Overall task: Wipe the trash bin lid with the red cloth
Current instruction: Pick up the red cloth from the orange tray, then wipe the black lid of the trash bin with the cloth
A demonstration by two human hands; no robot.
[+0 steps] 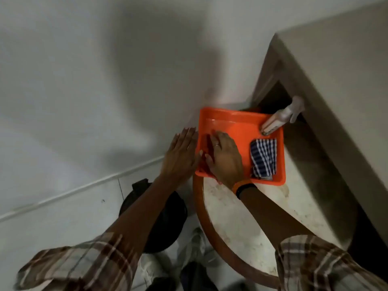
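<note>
The red cloth (206, 144) lies at the left end of an orange tray (231, 118) on a round table. My right hand (225, 158) rests flat on the cloth with its fingers stretched out, hiding most of it. My left hand (180, 156) lies flat over the tray's left rim, fingers straight, its thumb touching the cloth's edge. The black trash bin (170, 213) stands on the floor below and left of the table, its lid largely hidden under my left forearm.
A blue-and-white striped cloth (263, 157) and a spray bottle (279, 118) lying on its side share the tray's right half. The round table (241, 217) has a brown rim. A beige counter block (336, 101) stands on the right, with a white wall behind and a tiled floor.
</note>
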